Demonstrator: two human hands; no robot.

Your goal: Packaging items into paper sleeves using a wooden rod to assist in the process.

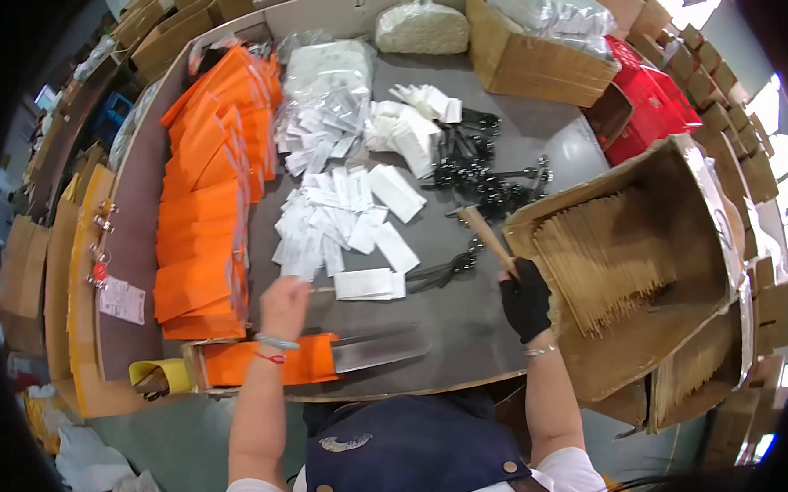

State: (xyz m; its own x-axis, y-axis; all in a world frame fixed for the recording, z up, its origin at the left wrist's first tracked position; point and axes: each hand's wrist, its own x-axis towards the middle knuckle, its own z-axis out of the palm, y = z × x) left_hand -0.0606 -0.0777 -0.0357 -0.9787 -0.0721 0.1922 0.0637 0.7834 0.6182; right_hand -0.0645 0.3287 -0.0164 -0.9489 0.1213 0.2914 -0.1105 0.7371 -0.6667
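Observation:
My right hand [526, 303], in a black fingerless glove, grips a narrow brown kraft packet [488, 235] that points up and to the left. It is beside a tilted cardboard box [584, 370] holding rows of similar brown packets [605, 254]. My left hand [285, 305] is bare, slightly blurred, with curled fingers; what they hold, if anything, is hidden. It is at the near edge of a pile of small white paper slips [318, 218]. Below it lies an orange packet with a clear sleeve [307, 360]. White cards [365, 284] with black cords [452, 270] lie between my hands.
Overlapping orange packets [200, 228] line the table's left side. Bundles of black cords [479, 176] with white cards lie toward the back. A cardboard box [535, 59] topped with plastic bags and a red crate [647, 103] stand at the back right. A yellow container [164, 376] is at the near-left corner.

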